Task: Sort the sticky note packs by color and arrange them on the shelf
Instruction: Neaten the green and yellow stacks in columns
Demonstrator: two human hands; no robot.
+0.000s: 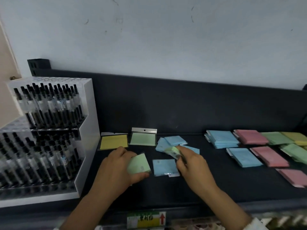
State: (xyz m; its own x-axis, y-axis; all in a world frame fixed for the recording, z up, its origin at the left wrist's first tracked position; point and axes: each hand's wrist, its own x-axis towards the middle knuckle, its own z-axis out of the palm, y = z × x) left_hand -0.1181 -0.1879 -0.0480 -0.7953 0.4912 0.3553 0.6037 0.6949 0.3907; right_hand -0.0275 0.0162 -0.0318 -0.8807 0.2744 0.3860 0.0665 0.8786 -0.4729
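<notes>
My left hand [116,166] grips a green sticky note pack [139,164] just above the dark shelf [166,188]. My right hand [191,165] holds another green pack [172,151], blurred, over a loose blue pile [172,141]. A single blue pack [164,166] lies between my hands. Behind them lean a yellow pack [113,142] and a green pack [143,138]. To the right lie blue stacks [222,139], pink stacks [250,136], and green and yellow packs [292,138].
A white tiered display of black pens [48,123] stands at the left end of the shelf. A price label with a red arrow [146,219] hangs on the shelf's front edge. The pale wall rises behind the shelf's back panel.
</notes>
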